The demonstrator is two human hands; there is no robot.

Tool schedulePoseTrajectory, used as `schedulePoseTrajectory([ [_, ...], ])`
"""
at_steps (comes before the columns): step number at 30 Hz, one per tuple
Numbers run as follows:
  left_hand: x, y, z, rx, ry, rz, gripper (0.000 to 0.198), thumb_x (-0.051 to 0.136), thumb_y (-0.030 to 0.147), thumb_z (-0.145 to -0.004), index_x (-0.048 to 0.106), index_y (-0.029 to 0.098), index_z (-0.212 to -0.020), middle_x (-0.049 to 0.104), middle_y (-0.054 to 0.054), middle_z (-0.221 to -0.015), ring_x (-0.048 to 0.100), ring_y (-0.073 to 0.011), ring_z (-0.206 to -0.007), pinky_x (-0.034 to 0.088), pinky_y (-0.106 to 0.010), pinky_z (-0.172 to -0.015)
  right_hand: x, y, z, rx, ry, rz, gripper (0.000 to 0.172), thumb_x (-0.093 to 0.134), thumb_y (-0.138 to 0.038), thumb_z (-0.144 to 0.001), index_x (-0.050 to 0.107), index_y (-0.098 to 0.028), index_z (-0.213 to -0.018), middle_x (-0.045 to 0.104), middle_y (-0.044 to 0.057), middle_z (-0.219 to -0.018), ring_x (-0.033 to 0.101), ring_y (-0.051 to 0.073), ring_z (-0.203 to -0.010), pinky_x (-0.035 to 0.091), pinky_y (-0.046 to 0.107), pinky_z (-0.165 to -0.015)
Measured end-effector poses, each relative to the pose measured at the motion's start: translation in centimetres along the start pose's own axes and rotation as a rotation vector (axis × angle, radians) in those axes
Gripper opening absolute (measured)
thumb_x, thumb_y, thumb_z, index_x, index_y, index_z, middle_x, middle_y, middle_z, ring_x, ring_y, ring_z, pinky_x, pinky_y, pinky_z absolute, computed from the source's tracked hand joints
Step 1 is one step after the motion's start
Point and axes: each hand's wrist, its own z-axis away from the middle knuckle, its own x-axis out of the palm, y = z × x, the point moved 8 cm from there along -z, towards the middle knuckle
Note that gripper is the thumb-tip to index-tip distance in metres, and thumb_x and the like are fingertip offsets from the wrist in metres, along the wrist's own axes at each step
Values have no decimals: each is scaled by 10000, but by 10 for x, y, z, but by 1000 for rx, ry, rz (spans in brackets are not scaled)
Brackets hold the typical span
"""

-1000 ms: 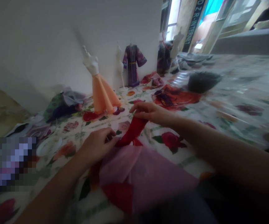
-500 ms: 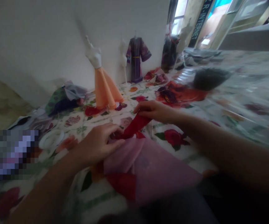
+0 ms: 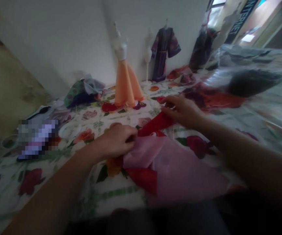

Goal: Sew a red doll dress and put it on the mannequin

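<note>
A pink piece of fabric [image 3: 180,173] lies at the near edge of the table, with red cloth showing at its lower left. From its upper edge a red fabric strip [image 3: 156,125] runs up and to the right. My left hand [image 3: 117,140] pinches the strip's lower left end where it meets the pink fabric, fingers curled in. At the strip's upper right end is my right hand [image 3: 180,109], its thumb and fingers gripping the cloth. The strip is stretched between both hands. Blur hides the exact fingertip contact.
A small mannequin in an orange skirt [image 3: 128,83] stands behind my hands, with a purple robe [image 3: 164,54] on a stand farther right. Folded cloths [image 3: 82,91] lie at back left, orange-red fabric [image 3: 224,99] at right. A flowered tablecloth [image 3: 79,173] covers the table.
The view has turned left, so the scene sits farther right. My left thumb, stretched over the pink fabric before, is now drawn in with the curled fingers. The right hand keeps the strip's upper end.
</note>
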Motion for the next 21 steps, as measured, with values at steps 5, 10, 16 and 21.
schedulePoseTrajectory([
  [5,-17,-8,2,-86,186,137,78,540,123,-775,543,196,-745,582,20,-738,527,-147,-681,361,-290,-618,-8,-39,13,-220,59,-123,301,605,-415,-931,669,-184,-1113,661,113,-1062,629,260,-969,509,397,-849],
  [10,-27,-11,5,-98,319,180,90,551,124,-825,580,183,-762,581,24,-738,529,-132,-687,373,-280,-644,34,-85,46,-437,-410,-266,434,653,-422,-930,626,-195,-1299,653,135,-1231,633,276,-1087,519,402,-899],
  [16,-10,-14,-1,-70,110,125,97,545,147,-855,603,177,-783,613,-1,-786,556,-154,-742,375,-285,-669,49,-91,56,-438,-411,-310,395,596,-251,-931,627,-256,-1325,681,98,-1170,648,278,-1074,518,404,-936],
  [21,-4,-20,-1,-47,31,124,104,528,193,-866,600,182,-793,625,-19,-821,567,-171,-768,384,-287,-676,31,-95,50,-442,-391,-420,323,545,-196,-970,636,-226,-1278,680,79,-1173,656,209,-1043,529,334,-899],
])
